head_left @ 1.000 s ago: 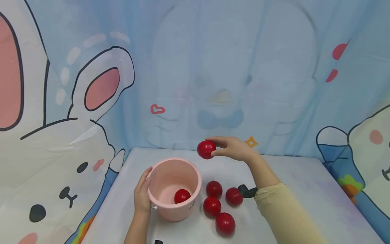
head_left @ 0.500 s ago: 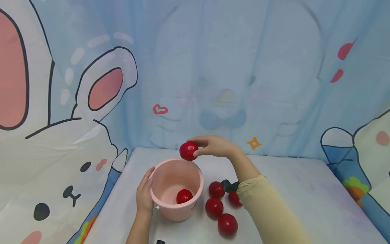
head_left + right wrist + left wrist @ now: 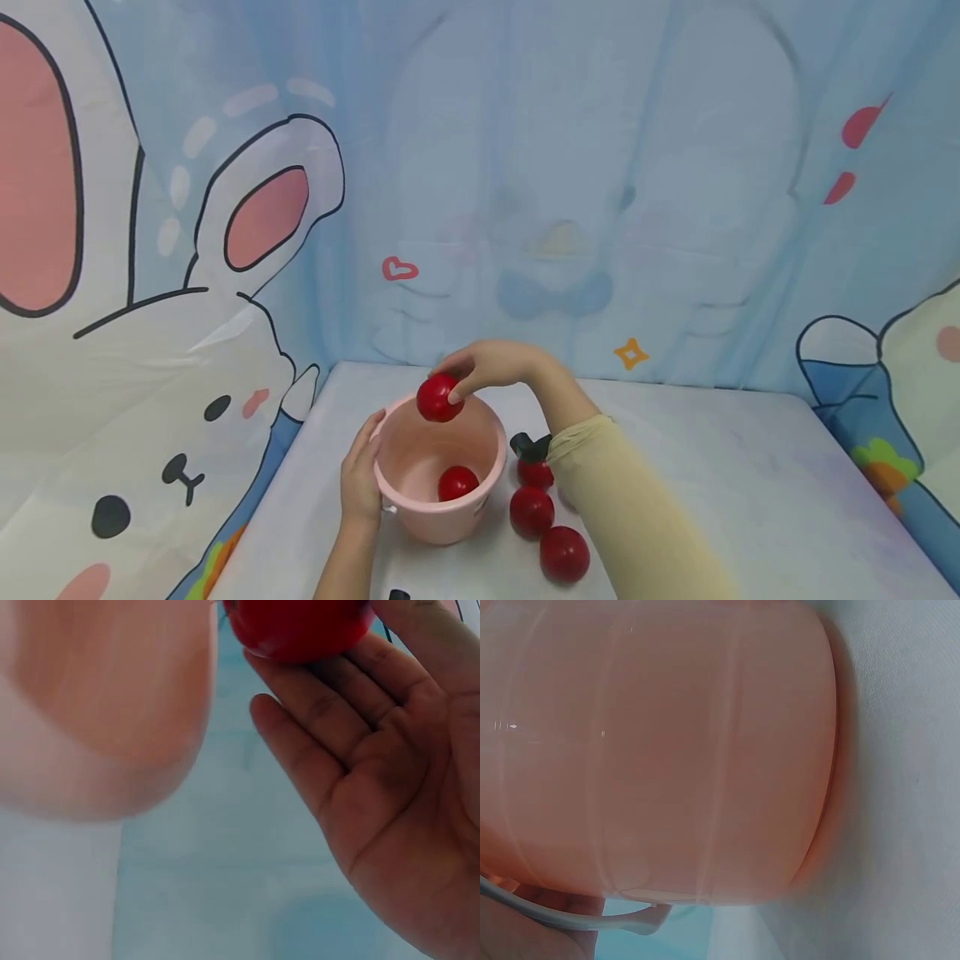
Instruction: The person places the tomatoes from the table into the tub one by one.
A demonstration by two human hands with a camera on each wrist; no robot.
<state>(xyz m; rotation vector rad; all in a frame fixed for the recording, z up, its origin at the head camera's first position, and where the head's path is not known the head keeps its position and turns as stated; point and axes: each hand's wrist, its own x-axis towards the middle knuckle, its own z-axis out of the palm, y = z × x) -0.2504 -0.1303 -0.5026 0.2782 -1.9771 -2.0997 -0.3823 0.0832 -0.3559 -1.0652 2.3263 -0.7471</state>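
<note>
My right hand (image 3: 491, 364) pinches a glossy red round fruit (image 3: 433, 400) between thumb and fingers, over the mouth of a pink bucket (image 3: 441, 527). In the right wrist view this red fruit (image 3: 300, 626) sits at the fingertips, close to the bucket's wall (image 3: 112, 750). My left hand (image 3: 362, 479) holds the bucket's left side, with fingertips at the rim. The left wrist view is mostly the bucket's outer wall (image 3: 660, 750), upright on the table, and its pale handle (image 3: 577, 919) crosses the hand. Another red fruit (image 3: 457, 482) lies inside the bucket.
Right of the bucket, several more red fruits (image 3: 532, 512) rest on the white tabletop (image 3: 720, 500); the right sleeve (image 3: 630, 508) partly covers them. Dark objects show near that forearm (image 3: 531, 447) and at the front edge (image 3: 399, 595). A printed blue curtain (image 3: 555, 167) hangs behind.
My right hand has moved left and slightly down, bringing its red fruit from right of the bucket to over its opening. My left hand keeps its hold on the bucket.
</note>
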